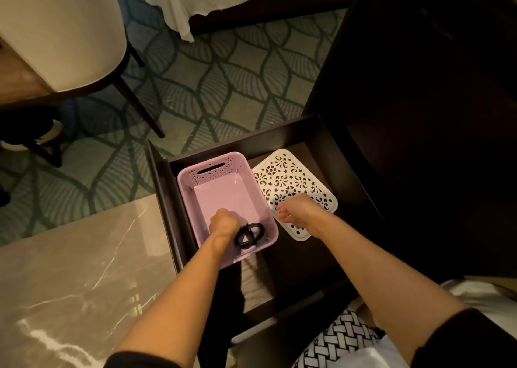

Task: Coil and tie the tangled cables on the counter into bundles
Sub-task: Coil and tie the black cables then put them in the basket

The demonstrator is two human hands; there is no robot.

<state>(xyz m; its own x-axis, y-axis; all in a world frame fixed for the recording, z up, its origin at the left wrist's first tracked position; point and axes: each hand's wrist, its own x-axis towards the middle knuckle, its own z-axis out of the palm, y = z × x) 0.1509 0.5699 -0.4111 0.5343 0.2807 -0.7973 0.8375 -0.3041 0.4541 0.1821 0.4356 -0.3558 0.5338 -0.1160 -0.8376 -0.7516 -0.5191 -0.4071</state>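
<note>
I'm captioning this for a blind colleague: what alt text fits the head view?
A person's left hand is inside a pink plastic basket beside a coiled black cable bundle, in an open dark wooden drawer. The right hand is over a white patterned plastic lid alongside.

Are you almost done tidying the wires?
One black cable bundle is coiled and lies in the pink basket, inside the open drawer. The left hand is right beside it; whether it grips it is unclear. The right hand is at the white lid, likely next to go on. No loose cables show.
</note>
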